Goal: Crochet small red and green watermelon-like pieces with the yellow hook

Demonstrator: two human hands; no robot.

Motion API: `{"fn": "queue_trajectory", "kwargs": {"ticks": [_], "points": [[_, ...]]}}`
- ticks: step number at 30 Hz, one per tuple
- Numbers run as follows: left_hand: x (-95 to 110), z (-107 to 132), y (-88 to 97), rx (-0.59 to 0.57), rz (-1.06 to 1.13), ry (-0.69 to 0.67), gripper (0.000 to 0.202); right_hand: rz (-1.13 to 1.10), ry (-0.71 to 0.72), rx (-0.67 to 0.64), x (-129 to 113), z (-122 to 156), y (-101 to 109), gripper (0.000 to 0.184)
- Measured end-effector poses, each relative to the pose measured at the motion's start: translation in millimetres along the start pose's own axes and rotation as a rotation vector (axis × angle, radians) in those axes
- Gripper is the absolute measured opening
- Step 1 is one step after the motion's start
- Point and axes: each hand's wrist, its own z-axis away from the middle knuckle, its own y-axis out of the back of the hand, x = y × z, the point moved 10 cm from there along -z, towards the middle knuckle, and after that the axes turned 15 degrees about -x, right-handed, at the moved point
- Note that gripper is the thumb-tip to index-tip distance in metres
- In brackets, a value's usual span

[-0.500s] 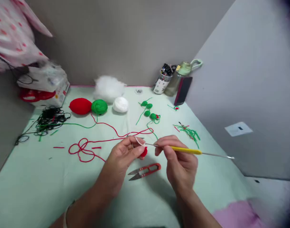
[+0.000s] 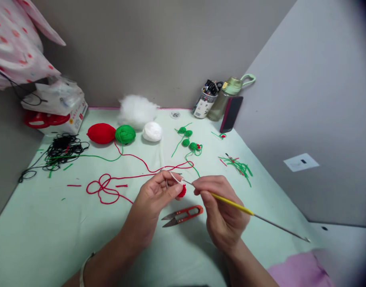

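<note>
The left hand pinches a small red crocheted piece between thumb and fingertips; part of the piece is covered by the thumb, and its exposed part faces the right hand. The right hand grasps a crochet hook by its yellow handle, in a pen-style grip. The piece lies to the left of the right hand's fingertips and slightly higher in the view, with only a short length of bare metal shaft spanning the gap. Reference axis: the hook slopes from upper left, at the piece, to lower right, where its second metal end projects well clear beyond the right hand. The working end meets the upper edge of the piece, where white stitches sit; whether the tip is inserted through a stitch or rests against one is too small to tell. A strand of white yarn runs from this point back over the left fingers, on the side opposite the hook. The left hand is therefore the nearer one, in direct contact with the piece; the right hand reaches it only through the hook. A pair of snips lies on the table just below the piece in the view, between the hands, blades directed left, touching neither hand.
</note>
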Motion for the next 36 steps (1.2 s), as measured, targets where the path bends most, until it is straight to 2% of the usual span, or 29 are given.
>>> {"fn": "queue_trajectory", "kwargs": {"ticks": [9, 13, 19, 25, 30, 36], "points": [[-11, -3, -11.4, -0.101, 0.068, 0.030, 0.022, -0.144, -0.088, 0.007, 11, -2, -4, 0.028], [-11, -2, -11.2, -0.095, 0.088, 0.021, 0.030, -0.236, -0.107, 0.006, 15, -1, -7, 0.028], [-5, 0, -7.9, -0.075, 0.072, 0.030, 0.032, -0.535, -0.211, 0.098, 39, 4, -9, 0.017], [-1, 3, -4.7, -0.050, 0.002, 0.036, 0.033, -0.782, -0.348, 0.093, 57, 3, -18, 0.018], [3, 4, -4.2, -0.022, -0.011, 0.031, 0.028, -0.791, -0.346, 0.058, 57, 1, -16, 0.022], [5, 4, -3.8, -0.023, -0.019, 0.024, 0.027, -0.566, -0.221, 0.015, 41, 0, -9, 0.020]]}}
